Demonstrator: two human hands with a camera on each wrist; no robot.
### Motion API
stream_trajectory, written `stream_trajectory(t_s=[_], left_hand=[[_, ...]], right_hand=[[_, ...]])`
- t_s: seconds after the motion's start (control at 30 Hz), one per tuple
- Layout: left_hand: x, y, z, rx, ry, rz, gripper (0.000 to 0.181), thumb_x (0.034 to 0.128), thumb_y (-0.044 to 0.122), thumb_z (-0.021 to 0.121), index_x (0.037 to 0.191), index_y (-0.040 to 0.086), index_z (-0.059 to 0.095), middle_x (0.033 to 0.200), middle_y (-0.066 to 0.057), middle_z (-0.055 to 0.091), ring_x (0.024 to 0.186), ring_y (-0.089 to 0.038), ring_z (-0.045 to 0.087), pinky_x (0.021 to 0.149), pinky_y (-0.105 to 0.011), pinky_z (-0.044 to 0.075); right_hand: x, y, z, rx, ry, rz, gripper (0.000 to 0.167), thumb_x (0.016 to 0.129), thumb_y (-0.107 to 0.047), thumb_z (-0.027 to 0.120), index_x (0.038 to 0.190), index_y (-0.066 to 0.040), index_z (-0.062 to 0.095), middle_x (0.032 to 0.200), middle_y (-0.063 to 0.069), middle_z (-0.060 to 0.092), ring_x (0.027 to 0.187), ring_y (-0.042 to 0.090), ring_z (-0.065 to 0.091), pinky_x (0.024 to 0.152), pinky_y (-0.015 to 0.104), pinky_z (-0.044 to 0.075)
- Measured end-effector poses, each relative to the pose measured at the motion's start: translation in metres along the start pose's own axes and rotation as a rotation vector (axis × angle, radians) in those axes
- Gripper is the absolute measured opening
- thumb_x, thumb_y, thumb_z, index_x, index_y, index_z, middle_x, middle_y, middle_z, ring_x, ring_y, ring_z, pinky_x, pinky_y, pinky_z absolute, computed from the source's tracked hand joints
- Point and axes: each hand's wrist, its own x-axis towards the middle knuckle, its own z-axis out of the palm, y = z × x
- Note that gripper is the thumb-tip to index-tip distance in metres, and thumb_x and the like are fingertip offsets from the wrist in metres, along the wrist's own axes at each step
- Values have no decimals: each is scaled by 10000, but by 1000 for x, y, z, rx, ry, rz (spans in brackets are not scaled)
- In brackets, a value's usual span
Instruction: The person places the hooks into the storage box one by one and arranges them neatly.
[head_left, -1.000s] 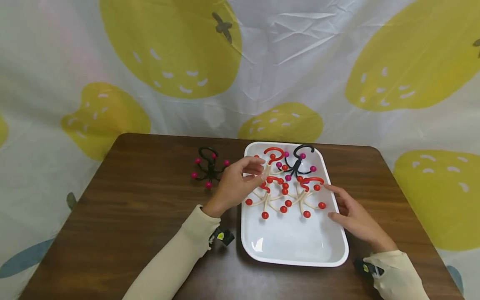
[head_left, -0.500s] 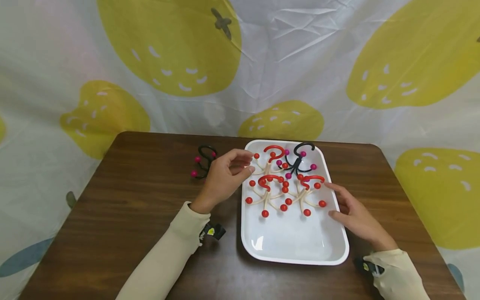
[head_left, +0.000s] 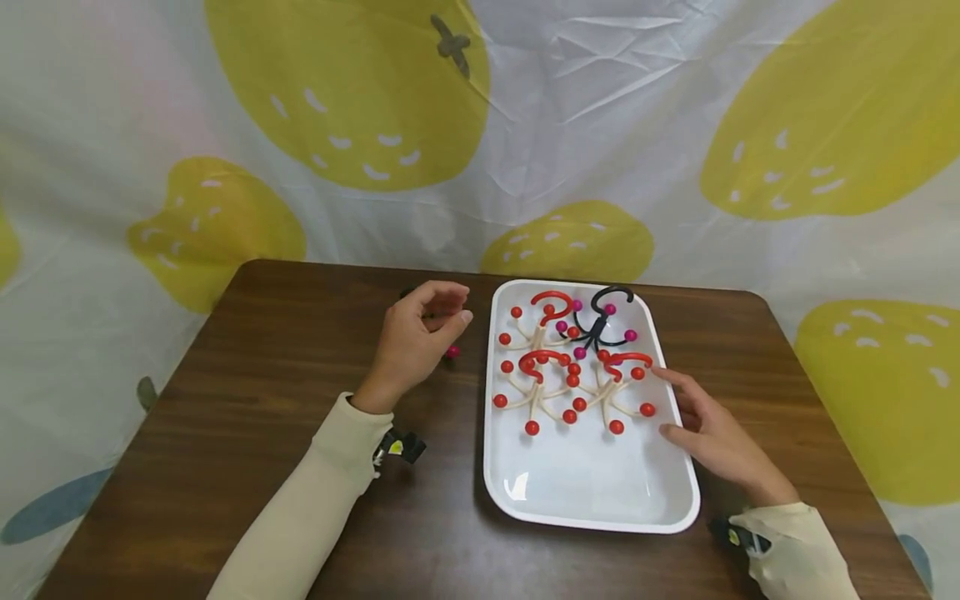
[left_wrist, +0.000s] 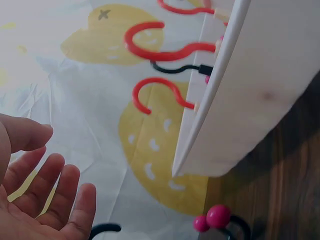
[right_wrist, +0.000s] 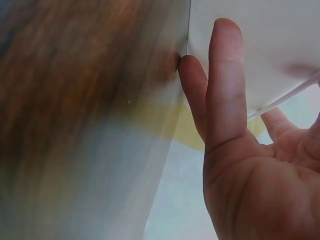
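Observation:
My left hand (head_left: 411, 346) hovers over the table left of the tray, fingers loosely bent with nothing between them. It hides most of a black claw-shaped massager with magenta ball tips; one ball (head_left: 452, 352) shows past the thumb. In the left wrist view, that massager's magenta ball (left_wrist: 218, 216) lies below the tray. My right hand (head_left: 708, 429) rests against the right side of the white tray (head_left: 592, 487), fingers extended along its outer wall. Inside stand a black massager (head_left: 596, 327) and three cream ones with red hooks and balls: back left (head_left: 539, 335), front left (head_left: 535, 393), front right (head_left: 607, 392).
The dark wooden table (head_left: 247, 417) extends around the tray on all sides. Behind it hangs a white cloth (head_left: 525, 125) printed with yellow fruit, close to the table's back edge. The tray's raised rim surrounds the massagers.
My left hand has moved from above the tray leftward to the black massager on the table, now covering most of it. The right hand stays at the tray's side.

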Motion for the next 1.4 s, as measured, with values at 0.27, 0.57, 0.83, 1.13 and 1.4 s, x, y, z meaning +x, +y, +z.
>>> stream_trajectory(t_s=[0.27, 0.57, 0.83, 1.13, 1.4], left_hand=[[7, -11, -24, 45, 56, 4, 248, 965, 116, 779, 1207, 79, 742, 1169, -90, 758, 1098, -248, 708, 947, -465, 615], [11, -27, -47, 73, 98, -59, 249, 984, 141, 759, 1227, 90, 744, 1213, -90, 747, 1164, -265, 699, 979, -460, 598], [14, -47, -57, 106, 72, -148, 310, 994, 165, 749, 1299, 113, 727, 1300, -94, 726, 1230, -255, 668, 1041, -476, 566], [13, -53, -53, 129, -5, -180, 346, 1016, 159, 714, 1360, 129, 700, 1402, -106, 688, 1303, -313, 623, 1070, -501, 528], [13, -58, -56, 161, -13, -173, 291, 1042, 146, 679, 1328, 122, 721, 1290, -101, 732, 1176, -296, 669, 986, -433, 530]], right_hand=[[-1, -2, 1, 6, 2, 12, 874, 952, -145, 751, 1673, -216, 262, 1597, 295, 419, 1288, 540, 600, 887, 538, 636], [0, 0, 1, 3, 2, 5, 871, 957, -119, 742, 1676, -209, 257, 1587, 297, 430, 1283, 527, 607, 905, 546, 629], [1, -3, -2, 14, -14, -14, 818, 971, -94, 708, 1663, -182, 282, 1552, 324, 464, 1270, 529, 613, 896, 541, 633], [-2, -5, -3, 65, -32, 37, 827, 983, -110, 694, 1674, -213, 252, 1596, 340, 391, 1286, 567, 589, 861, 555, 639], [0, -6, -1, 51, -26, 41, 830, 988, -127, 697, 1677, -220, 244, 1563, 338, 438, 1259, 535, 618, 864, 543, 641]])
